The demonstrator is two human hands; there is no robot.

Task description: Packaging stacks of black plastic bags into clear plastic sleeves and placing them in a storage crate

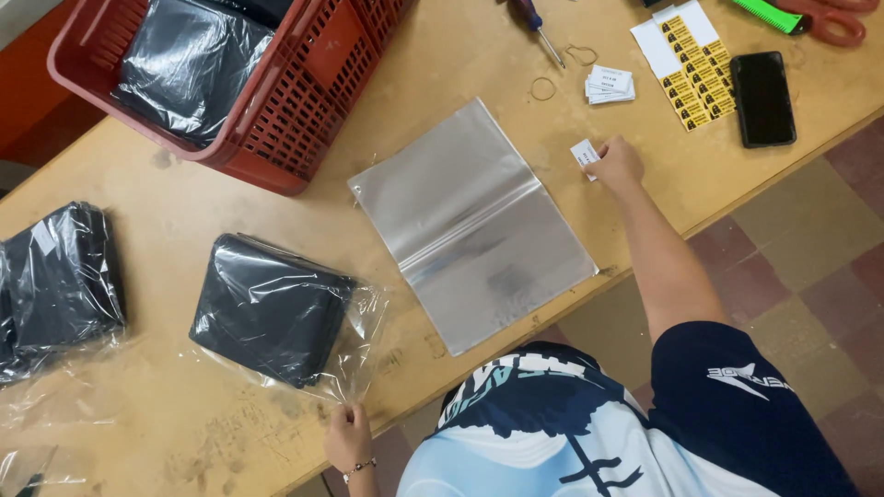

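My right hand (615,164) pinches a small white label (584,153) just past the right edge of a flat stack of clear plastic bags (470,225) lying on the wooden table (166,193). My left hand (348,436) grips the open end of a clear bag (354,354) near the table's front edge. Inside that bag is a folded black garment (272,308). The bag's loose plastic trails toward my left hand.
A red plastic basket (304,101) holding bagged black garments stands at the back left. More bagged black garments (55,285) lie at far left. A pile of white labels (610,85), a yellow sticker sheet (691,69), a black phone (762,98), a screwdriver (539,28), rubber bands and scissors (829,18) lie at back right.
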